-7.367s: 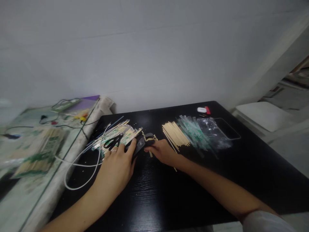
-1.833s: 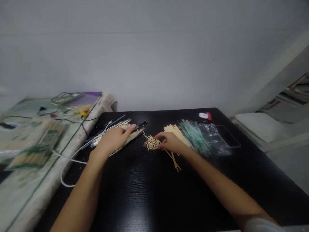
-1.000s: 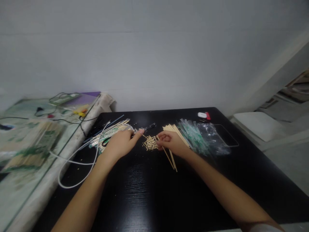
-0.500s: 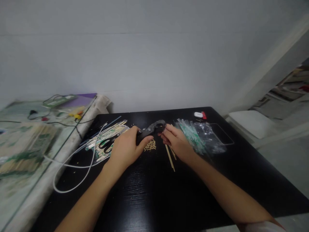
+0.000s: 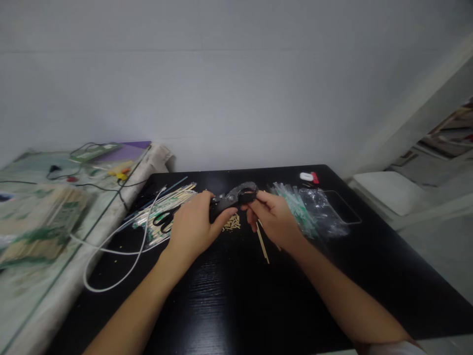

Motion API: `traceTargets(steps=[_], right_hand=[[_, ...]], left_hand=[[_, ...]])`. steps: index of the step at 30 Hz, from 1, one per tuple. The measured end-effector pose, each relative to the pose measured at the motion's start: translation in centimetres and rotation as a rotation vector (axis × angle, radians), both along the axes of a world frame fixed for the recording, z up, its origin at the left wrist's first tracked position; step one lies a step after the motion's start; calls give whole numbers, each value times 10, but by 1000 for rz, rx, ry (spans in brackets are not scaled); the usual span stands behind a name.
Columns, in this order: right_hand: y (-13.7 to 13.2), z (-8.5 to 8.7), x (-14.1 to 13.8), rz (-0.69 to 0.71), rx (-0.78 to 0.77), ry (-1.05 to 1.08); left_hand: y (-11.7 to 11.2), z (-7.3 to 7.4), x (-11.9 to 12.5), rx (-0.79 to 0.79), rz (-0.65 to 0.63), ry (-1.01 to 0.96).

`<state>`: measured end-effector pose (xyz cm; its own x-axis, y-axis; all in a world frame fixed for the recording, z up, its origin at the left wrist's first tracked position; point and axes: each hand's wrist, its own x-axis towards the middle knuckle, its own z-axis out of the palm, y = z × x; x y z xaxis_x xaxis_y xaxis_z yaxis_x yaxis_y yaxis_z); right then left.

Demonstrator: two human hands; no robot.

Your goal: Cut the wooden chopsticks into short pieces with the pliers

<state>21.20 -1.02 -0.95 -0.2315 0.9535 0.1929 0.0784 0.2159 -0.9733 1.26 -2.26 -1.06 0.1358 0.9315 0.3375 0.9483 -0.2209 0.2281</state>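
My left hand (image 5: 194,228) is wrapped round the handles of black cutting pliers (image 5: 232,198), held just above the black table (image 5: 229,296). My right hand (image 5: 273,219) is closed in a pinch right at the pliers' jaws; thin wooden sticks (image 5: 263,243) run out from under its fingers down to the table. Whether the pinch grips those sticks I cannot make out. A small heap of short cut stick pieces (image 5: 231,224) lies on the table between my two hands.
Black scissors (image 5: 165,219) lie on a pile of wrapped sticks (image 5: 168,204) at the left, with a white cable (image 5: 111,266) looping beside them. Clear green-printed wrappers (image 5: 306,209) lie at the right. A white and red item (image 5: 308,176) sits near the table's far edge.
My left hand reached left, came back with the black pliers and lifted them. My right hand left the cut pieces and rose to the pliers' jaws.
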Motion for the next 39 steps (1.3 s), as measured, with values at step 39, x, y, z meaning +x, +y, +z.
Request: traceTargets(steps=[39], right_hand=[[-5, 8, 3, 82, -130, -23]], left_hand=[[-3, -1, 3, 14, -19, 66]])
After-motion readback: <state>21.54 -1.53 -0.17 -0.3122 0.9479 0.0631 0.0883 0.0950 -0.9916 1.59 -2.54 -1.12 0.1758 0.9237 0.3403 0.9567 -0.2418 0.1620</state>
